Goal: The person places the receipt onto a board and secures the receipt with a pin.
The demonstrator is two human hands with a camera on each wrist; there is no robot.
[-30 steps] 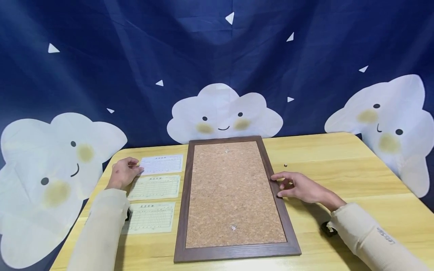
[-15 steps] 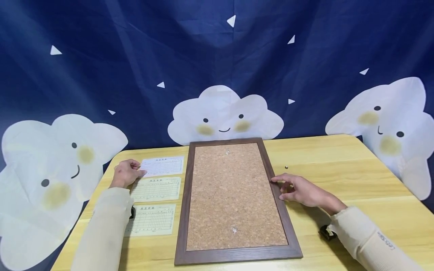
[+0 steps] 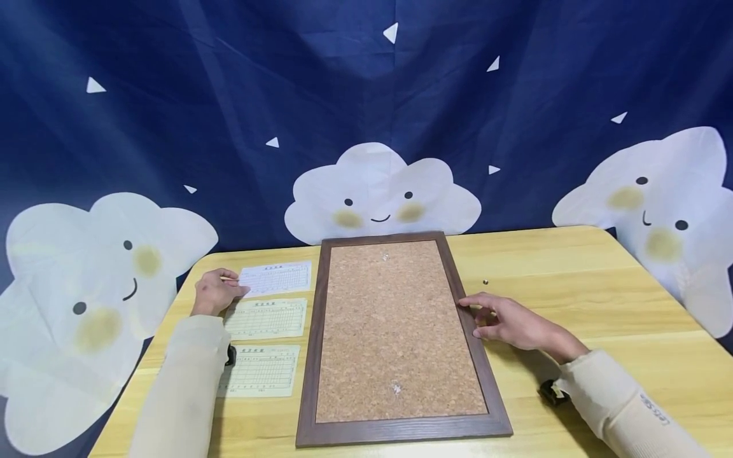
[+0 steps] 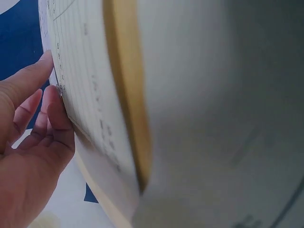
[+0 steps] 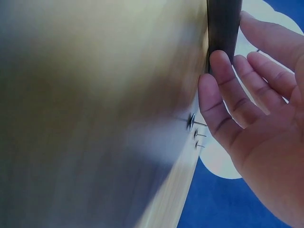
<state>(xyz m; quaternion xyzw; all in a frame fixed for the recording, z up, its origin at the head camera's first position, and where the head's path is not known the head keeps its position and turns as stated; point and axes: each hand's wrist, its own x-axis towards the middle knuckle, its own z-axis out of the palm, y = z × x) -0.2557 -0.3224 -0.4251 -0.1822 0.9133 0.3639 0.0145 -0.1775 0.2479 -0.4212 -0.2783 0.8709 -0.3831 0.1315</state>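
Note:
At the table's far left, my left hand (image 3: 214,292) touches the left edge of a white printed form slip (image 3: 275,278) that lies flat. In the left wrist view its thumb (image 4: 45,61) reaches onto that slip, apart from the bent fingers at the edge. Two pale green form slips (image 3: 266,318) lie in a column below, the nearest partly covered by my left sleeve. A cork board (image 3: 395,331) in a dark brown wooden frame lies mid-table. My right hand (image 3: 515,321) rests fingertips and thumb against the frame's right side, fingers loosely bent.
Thumbtacks (image 5: 191,122) sit on the table (image 3: 572,273) right of the board, several showing in the right wrist view. Small shiny spots (image 3: 397,387) mark the cork near its top and bottom. A blue cloud-print curtain (image 3: 378,95) hangs behind the table's far edge.
My left hand has shifted slightly right, its thumb further onto the white slip's corner. My right hand stays at the frame. The whole view has shifted a little.

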